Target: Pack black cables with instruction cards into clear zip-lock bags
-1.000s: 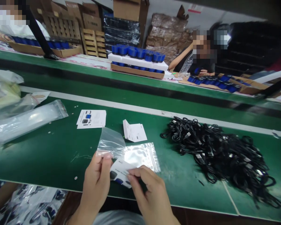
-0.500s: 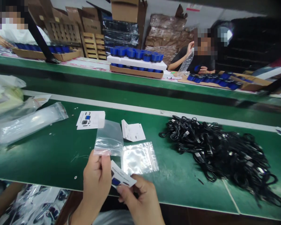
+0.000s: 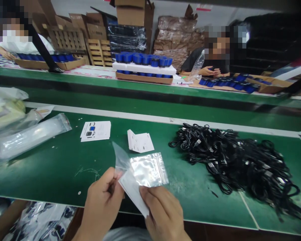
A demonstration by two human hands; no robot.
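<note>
Tangled black cables [image 3: 230, 162] lie on the green bench [image 3: 47, 177].

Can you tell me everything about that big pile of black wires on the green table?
The pile of black cables is a big tangled heap of thin, rubbery-looking loops, with small shiny metal ends poking out all over. It lies on the right side of the green table, spreading over a pale seam in the tabletop. Only the table touches it.

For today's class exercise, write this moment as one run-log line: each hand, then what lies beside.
left hand: pinches clear plastic bag | right hand: holds white card | beside: shiny zip bag on green workbench
</note>
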